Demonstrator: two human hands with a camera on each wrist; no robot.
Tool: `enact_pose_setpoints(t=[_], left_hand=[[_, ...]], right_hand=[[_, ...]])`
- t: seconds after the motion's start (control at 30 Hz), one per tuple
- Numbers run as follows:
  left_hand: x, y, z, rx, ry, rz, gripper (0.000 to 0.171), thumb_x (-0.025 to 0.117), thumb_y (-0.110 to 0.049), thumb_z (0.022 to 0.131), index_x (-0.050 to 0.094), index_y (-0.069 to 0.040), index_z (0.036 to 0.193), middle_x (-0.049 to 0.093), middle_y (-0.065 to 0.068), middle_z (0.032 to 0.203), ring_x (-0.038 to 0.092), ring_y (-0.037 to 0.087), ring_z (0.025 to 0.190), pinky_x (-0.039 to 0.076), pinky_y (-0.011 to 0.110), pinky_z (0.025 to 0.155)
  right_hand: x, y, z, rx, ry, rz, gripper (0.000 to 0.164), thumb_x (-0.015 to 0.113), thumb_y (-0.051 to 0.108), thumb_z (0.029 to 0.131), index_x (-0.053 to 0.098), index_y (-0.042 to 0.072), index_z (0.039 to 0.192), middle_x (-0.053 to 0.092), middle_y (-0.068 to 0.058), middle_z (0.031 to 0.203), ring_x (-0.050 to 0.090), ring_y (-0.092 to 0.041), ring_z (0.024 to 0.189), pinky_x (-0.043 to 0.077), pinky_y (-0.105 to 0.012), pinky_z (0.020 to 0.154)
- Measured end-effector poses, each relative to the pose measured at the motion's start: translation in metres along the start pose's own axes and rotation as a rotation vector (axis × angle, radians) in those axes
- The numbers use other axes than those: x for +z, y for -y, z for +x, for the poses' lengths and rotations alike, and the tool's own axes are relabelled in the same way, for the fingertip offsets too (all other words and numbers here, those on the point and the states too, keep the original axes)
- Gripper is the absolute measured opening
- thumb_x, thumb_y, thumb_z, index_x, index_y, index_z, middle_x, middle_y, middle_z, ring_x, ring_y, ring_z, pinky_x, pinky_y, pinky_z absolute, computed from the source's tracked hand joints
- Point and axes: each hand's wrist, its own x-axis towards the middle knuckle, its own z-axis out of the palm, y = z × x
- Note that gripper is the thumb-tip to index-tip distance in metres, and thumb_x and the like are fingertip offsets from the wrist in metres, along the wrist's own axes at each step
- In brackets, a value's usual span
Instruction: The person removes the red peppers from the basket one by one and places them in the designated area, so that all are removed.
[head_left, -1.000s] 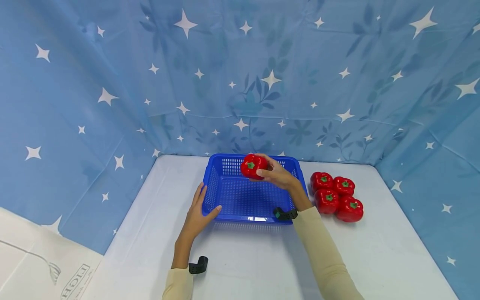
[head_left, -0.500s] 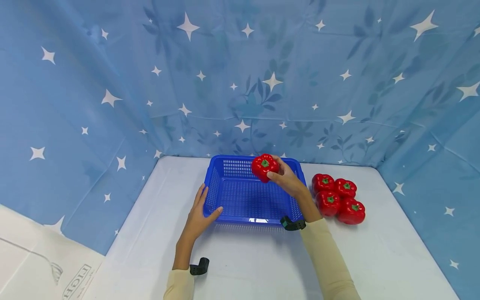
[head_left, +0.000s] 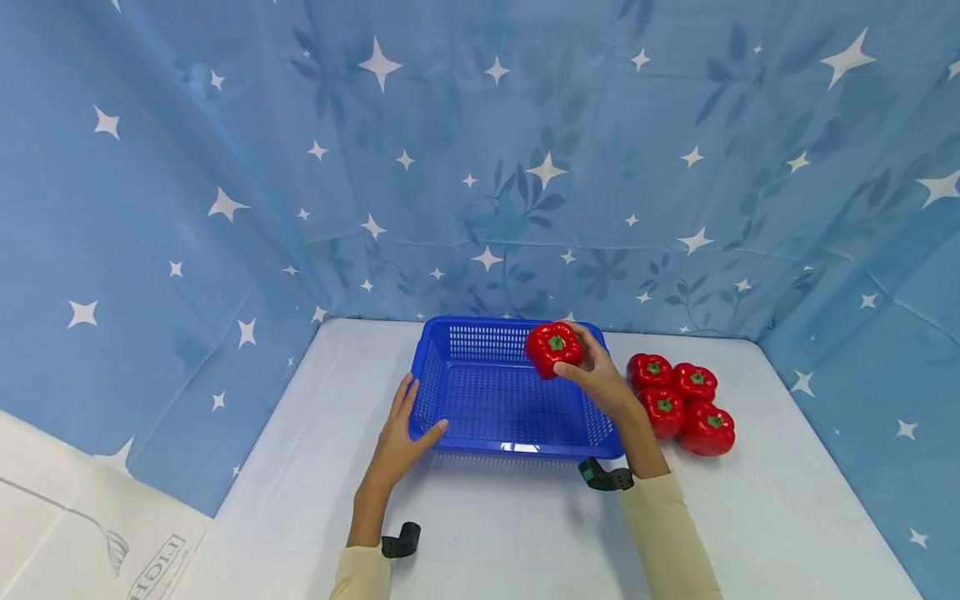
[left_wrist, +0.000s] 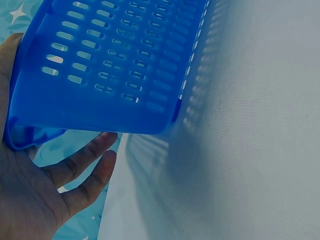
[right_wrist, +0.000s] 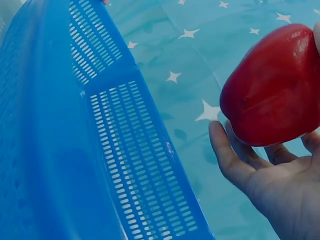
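A red bell pepper [head_left: 554,350] with a green stem is held in my right hand [head_left: 600,377], raised over the back right of the blue basket [head_left: 517,450]. In the right wrist view the fingers support the pepper [right_wrist: 272,85] from below. My left hand [head_left: 399,437] rests at the basket's front left corner, thumb toward the front rim and fingers spread along the left side. The left wrist view shows this hand [left_wrist: 30,195] with fairly straight fingers next to the basket wall [left_wrist: 100,110]. No pepper shows inside the basket from the head view.
Several red bell peppers [head_left: 663,410] sit in a tight cluster on the white table [head_left: 487,533], just right of the basket. A blue curtain with white stars [head_left: 480,167] hangs behind and at both sides. Each wrist wears a black band [head_left: 401,541].
My right hand has moved the pepper rightward over the basket, toward its right side. My left hand stays at the front left corner. The whole view has shifted slightly downward.
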Motion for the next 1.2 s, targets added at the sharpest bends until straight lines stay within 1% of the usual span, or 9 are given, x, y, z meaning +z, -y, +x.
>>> enact_pose_setpoints(t=[0.33, 0.4, 0.53, 0.6, 0.67, 0.83, 0.9, 1.03, 1.2], left_hand=[[0.001, 0.001, 0.001, 0.000, -0.002, -0.007, 0.096, 0.066, -0.060, 0.084, 0.017, -0.022, 0.158, 0.001, -0.017, 0.164, 0.011, 0.028, 0.153, 0.023, 0.062, 0.116], [0.001, 0.000, 0.001, -0.002, -0.005, -0.006, 0.096, 0.066, -0.059, 0.084, 0.018, -0.022, 0.158, 0.002, -0.016, 0.164, 0.011, 0.028, 0.153, 0.023, 0.062, 0.116], [0.002, -0.002, 0.000, -0.009, -0.006, -0.008, 0.096, 0.067, -0.058, 0.084, 0.018, -0.022, 0.158, 0.002, -0.016, 0.164, 0.010, 0.028, 0.153, 0.022, 0.061, 0.117], [0.002, -0.002, 0.000, -0.009, -0.006, -0.006, 0.096, 0.067, -0.058, 0.084, 0.018, -0.021, 0.158, 0.002, -0.015, 0.165, 0.010, 0.029, 0.153, 0.021, 0.062, 0.116], [0.002, -0.003, -0.001, -0.011, -0.006, -0.005, 0.096, 0.067, -0.058, 0.084, 0.018, -0.021, 0.158, 0.002, -0.014, 0.165, 0.010, 0.029, 0.153, 0.021, 0.062, 0.116], [0.001, -0.003, -0.001, -0.007, -0.002, -0.001, 0.096, 0.067, -0.057, 0.084, 0.018, -0.021, 0.158, 0.002, -0.014, 0.165, 0.011, 0.030, 0.153, 0.022, 0.063, 0.116], [0.000, -0.003, -0.001, -0.005, -0.003, -0.003, 0.096, 0.068, -0.057, 0.084, 0.018, -0.021, 0.158, 0.002, -0.014, 0.165, 0.011, 0.030, 0.153, 0.022, 0.063, 0.115], [0.000, -0.002, 0.000, -0.002, -0.013, 0.002, 0.096, 0.068, -0.057, 0.084, 0.018, -0.021, 0.158, 0.002, -0.013, 0.165, 0.011, 0.032, 0.152, 0.022, 0.064, 0.115], [0.001, -0.002, 0.000, -0.003, -0.005, 0.002, 0.096, 0.068, -0.056, 0.084, 0.017, -0.020, 0.158, 0.002, -0.010, 0.165, 0.011, 0.033, 0.152, 0.022, 0.064, 0.115]], right_hand=[[-0.013, 0.003, -0.028, 0.075, -0.134, -0.039, 0.075, 0.066, 0.022, 0.093, 0.023, 0.017, 0.154, 0.034, -0.014, 0.155, 0.037, -0.037, 0.141, 0.050, -0.030, 0.098], [-0.016, 0.002, -0.035, 0.086, -0.160, -0.032, 0.075, 0.066, 0.022, 0.093, 0.023, 0.017, 0.154, 0.032, -0.014, 0.156, 0.036, -0.038, 0.141, 0.051, -0.027, 0.096], [-0.019, -0.003, -0.050, 0.083, -0.224, -0.042, 0.076, 0.066, 0.021, 0.093, 0.022, 0.017, 0.155, 0.026, -0.013, 0.159, 0.029, -0.039, 0.145, 0.050, -0.012, 0.090], [-0.019, -0.008, -0.060, 0.075, -0.257, -0.042, 0.076, 0.066, 0.020, 0.093, 0.022, 0.017, 0.155, 0.025, -0.012, 0.159, 0.027, -0.036, 0.147, 0.049, -0.010, 0.089], [-0.017, -0.012, -0.069, 0.077, -0.297, -0.033, 0.076, 0.066, 0.018, 0.093, 0.023, 0.018, 0.155, 0.026, -0.010, 0.158, 0.029, -0.028, 0.146, 0.048, -0.008, 0.089], [-0.014, -0.020, -0.087, 0.056, -0.411, 0.061, 0.070, 0.063, 0.011, 0.093, 0.027, 0.018, 0.152, 0.030, -0.006, 0.155, 0.037, -0.007, 0.134, 0.049, -0.008, 0.089], [-0.014, -0.021, -0.091, 0.028, -0.453, 0.088, 0.069, 0.063, 0.009, 0.093, 0.026, 0.017, 0.152, 0.029, -0.006, 0.155, 0.036, -0.008, 0.136, 0.048, -0.008, 0.090], [-0.015, -0.019, -0.097, -0.006, -0.539, 0.117, 0.071, 0.065, 0.008, 0.091, 0.027, 0.016, 0.151, 0.029, -0.005, 0.156, 0.030, -0.018, 0.142, 0.048, -0.007, 0.090], [-0.016, -0.021, -0.110, -0.005, -0.679, 0.117, 0.072, 0.070, 0.007, 0.088, 0.033, 0.019, 0.148, 0.035, -0.003, 0.152, 0.035, -0.017, 0.139, 0.049, -0.006, 0.086]])
